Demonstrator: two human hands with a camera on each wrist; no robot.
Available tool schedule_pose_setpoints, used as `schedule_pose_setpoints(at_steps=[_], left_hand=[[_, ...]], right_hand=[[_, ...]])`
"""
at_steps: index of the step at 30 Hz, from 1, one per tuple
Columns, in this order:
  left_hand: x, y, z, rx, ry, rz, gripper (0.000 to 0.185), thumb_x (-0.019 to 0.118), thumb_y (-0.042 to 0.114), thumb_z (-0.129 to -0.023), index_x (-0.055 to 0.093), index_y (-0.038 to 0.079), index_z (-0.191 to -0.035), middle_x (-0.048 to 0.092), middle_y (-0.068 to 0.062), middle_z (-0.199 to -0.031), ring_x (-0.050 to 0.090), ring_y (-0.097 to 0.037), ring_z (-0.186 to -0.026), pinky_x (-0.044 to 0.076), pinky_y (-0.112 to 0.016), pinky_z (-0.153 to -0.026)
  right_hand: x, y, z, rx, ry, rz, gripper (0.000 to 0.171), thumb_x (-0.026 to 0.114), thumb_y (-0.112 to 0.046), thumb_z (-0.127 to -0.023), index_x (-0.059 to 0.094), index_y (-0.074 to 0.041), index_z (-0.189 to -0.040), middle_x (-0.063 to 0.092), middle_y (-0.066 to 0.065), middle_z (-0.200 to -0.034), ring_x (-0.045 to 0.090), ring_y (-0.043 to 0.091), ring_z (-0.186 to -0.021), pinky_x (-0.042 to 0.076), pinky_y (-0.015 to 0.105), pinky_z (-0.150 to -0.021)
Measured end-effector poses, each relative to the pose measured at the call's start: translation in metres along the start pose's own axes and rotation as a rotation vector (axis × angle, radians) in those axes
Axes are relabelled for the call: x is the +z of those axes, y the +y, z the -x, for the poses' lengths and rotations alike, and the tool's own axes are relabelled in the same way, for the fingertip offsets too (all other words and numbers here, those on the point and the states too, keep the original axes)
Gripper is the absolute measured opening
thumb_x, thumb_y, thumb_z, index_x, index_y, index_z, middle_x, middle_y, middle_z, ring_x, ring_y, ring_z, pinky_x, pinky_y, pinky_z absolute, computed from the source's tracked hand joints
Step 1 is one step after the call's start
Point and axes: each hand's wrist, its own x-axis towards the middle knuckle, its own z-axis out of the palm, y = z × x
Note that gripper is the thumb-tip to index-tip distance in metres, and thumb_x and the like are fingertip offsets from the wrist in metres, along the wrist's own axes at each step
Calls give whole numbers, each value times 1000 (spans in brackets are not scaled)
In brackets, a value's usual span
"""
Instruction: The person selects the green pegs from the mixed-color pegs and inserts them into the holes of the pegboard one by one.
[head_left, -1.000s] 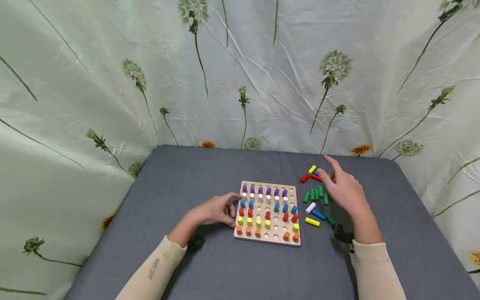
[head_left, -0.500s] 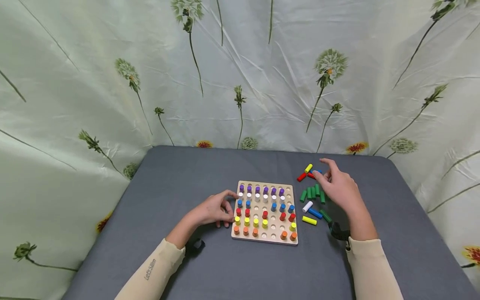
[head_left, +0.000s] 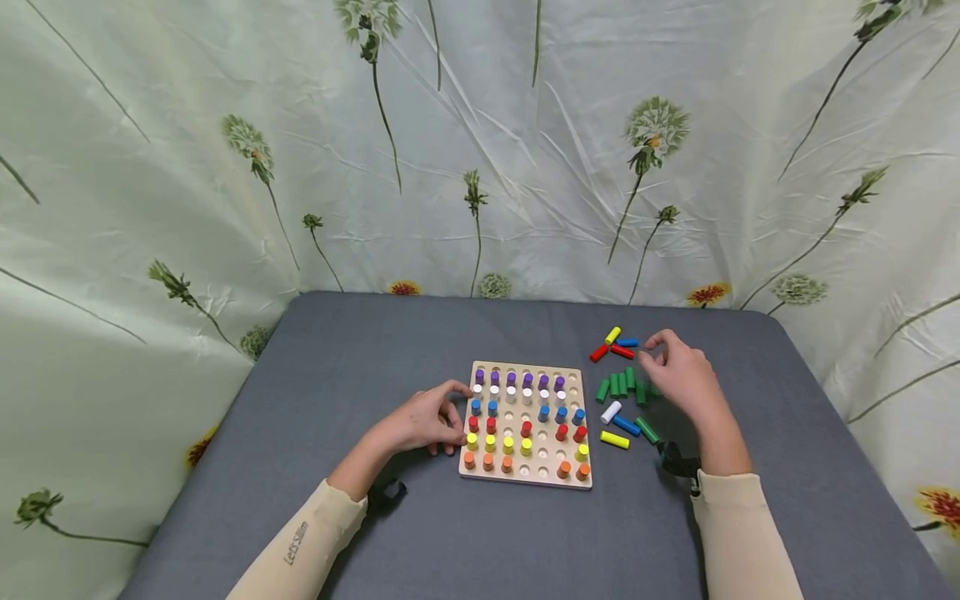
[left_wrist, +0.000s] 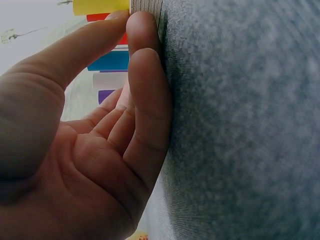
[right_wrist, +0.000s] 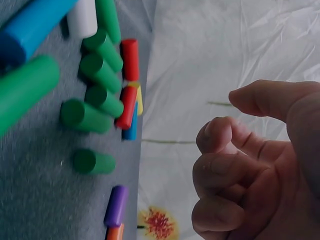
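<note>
A pale wooden pegboard (head_left: 525,480) lies on the table, with rows of purple, white, blue, red, yellow and orange pegs upright in it and some bare holes. My left hand (head_left: 423,421) holds its left edge; in the left wrist view the thumb lies by a yellow peg (left_wrist: 100,7) and the fingertips touch the board's side (left_wrist: 145,5). To the right of the board, my right hand (head_left: 684,379) hovers over loose pegs, fingers loosely curled and nothing between them. Nearest it are several green pegs (right_wrist: 100,72), two red pegs (right_wrist: 130,59) and a blue peg (head_left: 627,342).
Other loose pegs lie right of the board: a white one (head_left: 611,412), a blue one (head_left: 627,426), a yellow one (head_left: 615,439) and another yellow one (head_left: 612,335) farther back. A purple peg (right_wrist: 116,206) shows in the right wrist view. A floral curtain (head_left: 420,167) hangs behind the grey table (head_left: 390,333).
My right hand has lowered slightly and drawn its fingers in, uncovering the blue and red pegs at the back. The whole head view has shifted a little; my left hand stays at the board.
</note>
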Motion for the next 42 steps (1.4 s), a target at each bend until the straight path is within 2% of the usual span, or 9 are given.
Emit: schedule_pose_setpoints(at_steps=[6,10,16,20,25,29,34,38,42], left_hand=[[0,2,1,1,1,0,60,79,9,-91,52,13,-145,73,-2,-84,72,-16,-63,58,-35,-52],[0,3,2,0,4,-10,60,78,8,-92,52,14,-146,74,-1,-84,71,-16,-64,57,-35,-53],[0,2,1,-12,9,-19,60,79,8,-92,52,14,-145,74,-1,-84,71,-16,-64,57,-34,-52],[0,2,1,-21,11,-21,61,79,8,-91,52,15,-145,73,-2,-84,71,-17,-64,56,-34,-52],[0,2,2,-21,14,-22,61,79,9,-91,52,15,-145,74,-1,-85,72,-16,-64,57,-34,-53],[1,2,3,-11,10,-20,61,80,9,-91,52,14,-145,73,-1,-84,72,-16,-63,57,-34,-52],[2,3,5,-6,-11,-8,62,80,10,-92,50,14,-146,74,-1,-80,71,-16,-62,57,-34,-54],[2,3,6,-2,-24,4,62,78,9,-93,48,13,-147,76,-1,-77,71,-15,-60,57,-34,-53],[2,4,8,-6,-20,1,61,78,10,-94,47,14,-147,77,-2,-75,71,-15,-59,57,-33,-52]], right_hand=[[-4,15,-3,38,-8,20,36,55,-30,-107,56,0,-126,64,15,-91,56,22,-69,42,32,-59],[-6,21,-4,80,-46,40,37,56,-30,-106,57,2,-124,64,19,-96,57,26,-76,42,33,-61],[1,30,-8,143,-109,66,35,56,-29,-106,56,2,-122,61,17,-94,55,28,-79,41,34,-64],[7,37,-11,147,-136,83,33,56,-28,-105,56,2,-118,60,18,-91,54,29,-77,40,37,-65],[13,41,-12,163,-139,120,30,57,-27,-104,56,2,-112,62,23,-98,56,34,-84,44,42,-70],[17,41,-10,180,-137,125,27,58,-27,-103,54,-1,-107,60,21,-99,55,36,-89,44,45,-74],[20,42,-8,184,-144,122,27,60,-28,-104,52,-3,-103,58,16,-93,56,34,-86,44,46,-74],[22,42,-10,195,-160,117,28,60,-28,-105,51,-1,-106,59,18,-95,58,35,-87,45,50,-76],[23,41,-12,197,-166,127,32,59,-28,-103,54,2,-114,64,25,-108,61,37,-92,49,57,-81]])
